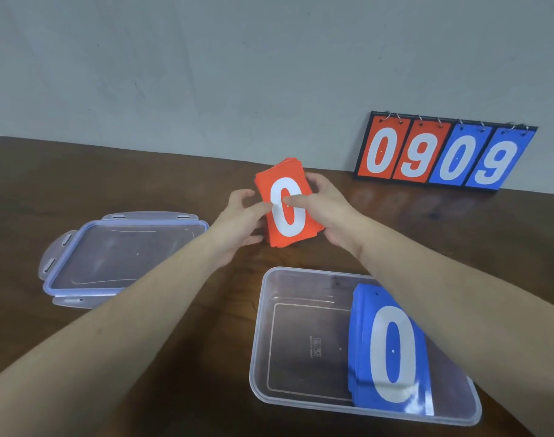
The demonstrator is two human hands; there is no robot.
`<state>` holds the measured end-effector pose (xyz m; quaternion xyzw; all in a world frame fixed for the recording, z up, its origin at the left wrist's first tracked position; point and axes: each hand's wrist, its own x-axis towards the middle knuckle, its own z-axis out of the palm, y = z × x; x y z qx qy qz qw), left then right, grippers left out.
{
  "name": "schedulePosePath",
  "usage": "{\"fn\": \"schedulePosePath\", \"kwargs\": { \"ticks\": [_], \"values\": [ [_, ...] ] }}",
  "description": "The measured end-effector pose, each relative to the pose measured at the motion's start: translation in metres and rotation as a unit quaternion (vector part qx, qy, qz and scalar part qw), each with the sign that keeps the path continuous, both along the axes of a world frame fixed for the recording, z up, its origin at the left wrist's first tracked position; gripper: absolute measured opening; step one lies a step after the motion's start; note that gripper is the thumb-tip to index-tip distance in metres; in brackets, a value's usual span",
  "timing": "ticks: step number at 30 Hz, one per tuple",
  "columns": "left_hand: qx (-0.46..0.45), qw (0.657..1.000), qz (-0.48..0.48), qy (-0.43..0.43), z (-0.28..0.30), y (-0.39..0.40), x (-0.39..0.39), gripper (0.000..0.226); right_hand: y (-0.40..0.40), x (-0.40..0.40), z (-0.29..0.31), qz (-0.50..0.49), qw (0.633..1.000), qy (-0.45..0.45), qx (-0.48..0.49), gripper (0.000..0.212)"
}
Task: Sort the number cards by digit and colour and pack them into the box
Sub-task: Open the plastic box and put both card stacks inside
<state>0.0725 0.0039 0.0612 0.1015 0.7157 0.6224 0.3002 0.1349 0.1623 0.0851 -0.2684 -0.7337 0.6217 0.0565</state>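
A stack of orange number cards with a white 0 on top is held between both hands just above the brown table, beyond the box. My left hand grips its left edge, thumb on the face. My right hand grips the right edge, thumb across the white digit. The clear plastic box sits near me at the right. A stack of blue cards topped by a white 0 lies in its right half, partly hidden by my right forearm.
The box's clear lid with a blue seal lies upside down at the left. A flip scoreboard reading 0 9 0 9, orange then blue, leans against the grey wall at the back right.
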Motion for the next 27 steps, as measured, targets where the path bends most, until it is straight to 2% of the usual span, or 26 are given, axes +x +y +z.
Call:
{"fn": "schedulePosePath", "kwargs": {
  "ticks": [2, 4, 6, 9, 11, 16, 21, 24, 27],
  "values": [
    [0.077, 0.997, 0.008, -0.018, 0.014, -0.002, 0.007, 0.061, 0.003, 0.011, 0.013, 0.023, 0.999, 0.033, -0.034, 0.083],
    [0.156, 0.987, -0.004, -0.034, 0.030, -0.001, 0.015, 0.053, 0.003, 0.023, 0.024, 0.052, 0.995, 0.066, -0.056, 0.087],
    [0.217, 0.976, -0.023, -0.024, 0.047, 0.001, 0.025, 0.044, 0.000, 0.035, 0.033, 0.084, 0.989, 0.103, -0.065, 0.075],
    [0.251, 0.967, -0.035, 0.008, 0.063, 0.004, 0.043, 0.041, -0.008, 0.053, 0.044, 0.105, 0.986, 0.132, -0.009, 0.062],
    [0.251, 0.967, -0.026, 0.026, 0.069, 0.005, 0.059, 0.041, -0.012, 0.065, 0.050, 0.099, 0.986, 0.136, 0.014, 0.062],
    [0.234, 0.970, 0.021, 0.067, 0.074, 0.000, 0.100, 0.043, -0.020, 0.099, 0.053, 0.104, 0.984, 0.141, -0.009, 0.059],
    [0.165, 0.979, 0.016, 0.118, 0.068, -0.010, 0.138, 0.045, -0.019, 0.132, 0.057, 0.115, 0.976, 0.182, -0.042, 0.052],
    [0.133, 0.984, 0.004, 0.121, 0.061, -0.023, 0.154, 0.045, -0.015, 0.146, 0.055, 0.154, 0.973, 0.170, 0.003, 0.055],
    [0.097, 0.993, -0.003, 0.074, 0.057, -0.030, 0.167, 0.042, -0.007, 0.153, 0.045, 0.199, 0.968, 0.141, 0.065, 0.058]
  ]
}}
